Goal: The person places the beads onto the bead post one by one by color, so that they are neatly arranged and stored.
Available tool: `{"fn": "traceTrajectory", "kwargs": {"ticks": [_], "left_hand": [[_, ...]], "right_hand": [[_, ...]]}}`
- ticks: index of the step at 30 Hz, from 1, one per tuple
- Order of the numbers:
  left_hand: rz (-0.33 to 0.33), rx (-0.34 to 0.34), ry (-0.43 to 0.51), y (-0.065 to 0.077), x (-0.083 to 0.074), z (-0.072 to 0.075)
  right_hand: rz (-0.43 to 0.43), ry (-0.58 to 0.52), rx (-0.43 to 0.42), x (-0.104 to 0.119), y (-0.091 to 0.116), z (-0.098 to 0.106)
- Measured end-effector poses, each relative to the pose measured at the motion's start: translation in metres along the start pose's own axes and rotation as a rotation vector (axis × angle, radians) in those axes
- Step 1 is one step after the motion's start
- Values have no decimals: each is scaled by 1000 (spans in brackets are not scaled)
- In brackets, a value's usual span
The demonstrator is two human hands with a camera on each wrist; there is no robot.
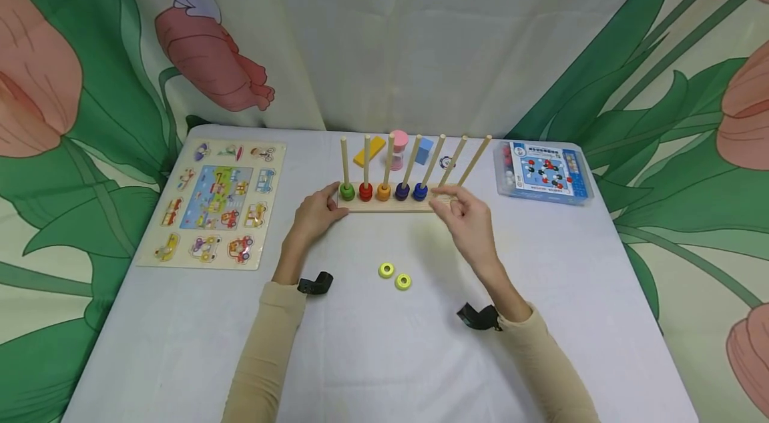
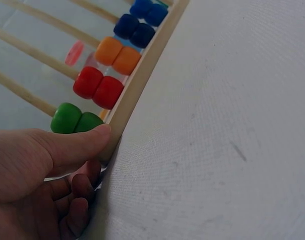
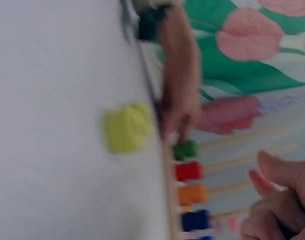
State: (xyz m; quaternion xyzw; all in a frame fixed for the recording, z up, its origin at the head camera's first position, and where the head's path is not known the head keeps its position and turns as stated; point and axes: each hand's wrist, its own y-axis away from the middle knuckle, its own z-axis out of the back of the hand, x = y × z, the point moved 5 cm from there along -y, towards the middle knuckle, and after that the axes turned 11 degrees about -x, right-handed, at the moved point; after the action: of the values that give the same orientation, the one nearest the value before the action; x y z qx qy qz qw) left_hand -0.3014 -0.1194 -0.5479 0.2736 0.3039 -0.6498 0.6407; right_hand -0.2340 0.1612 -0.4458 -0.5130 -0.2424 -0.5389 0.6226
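A wooden peg rack point(image 1: 390, 207) stands on the white table with several upright pegs. From the left, pegs carry paired green beads point(image 1: 346, 192), red beads point(image 1: 365, 193), orange beads point(image 1: 383, 193), dark blue beads point(image 1: 402, 193) and blue beads point(image 1: 420, 193). My left hand point(image 1: 315, 215) grips the rack's left end, its thumb on the front edge beside the green beads point(image 2: 72, 119). Over the rack's right part is my right hand point(image 1: 468, 223), thumb and index finger apart and nothing seen between them; it hides the bases of the rightmost pegs. Two yellow-green beads point(image 1: 394, 276) lie in front.
A picture puzzle board point(image 1: 273, 203) lies at the left. At the right sits a clear plastic box point(image 1: 543, 173) with a printed card. Behind the rack are a yellow block point(image 1: 369, 151), a pink sand timer point(image 1: 398, 143) and a blue block point(image 1: 424, 150).
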Motion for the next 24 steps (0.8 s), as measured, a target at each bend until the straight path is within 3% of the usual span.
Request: {"fn": "traceTrajectory", "kwargs": {"ticks": [2,5,8,11,14,16,20,23,24], "left_hand": [[1,7,-2,1,0,-1],[2,16,-6,1,0,-3],[1,9,-10,-1,0,-2],[-1,-3,-3,-2,1,-1],[-5,3,3,-2,1,-1],[-6,4,5,-2,2,-1],[-4,-8,10,-3,2,-1],[-2,-3,10,-2,1,-1],[1,-1,7,-2,1,-1]], "right_hand": [[-104,32,207,-17,26,-13],[-190,132,498,-39,64,-32],[-173,212,591,-50,85,-43],[-120,256,532,-47,85,-46],[-50,270,403,-31,66,-36],[-1,260,309,-12,43,-22],[131,251,37,30,-22,18],[188,293,-135,48,-62,42],[186,312,-158,50,-72,46]]}}
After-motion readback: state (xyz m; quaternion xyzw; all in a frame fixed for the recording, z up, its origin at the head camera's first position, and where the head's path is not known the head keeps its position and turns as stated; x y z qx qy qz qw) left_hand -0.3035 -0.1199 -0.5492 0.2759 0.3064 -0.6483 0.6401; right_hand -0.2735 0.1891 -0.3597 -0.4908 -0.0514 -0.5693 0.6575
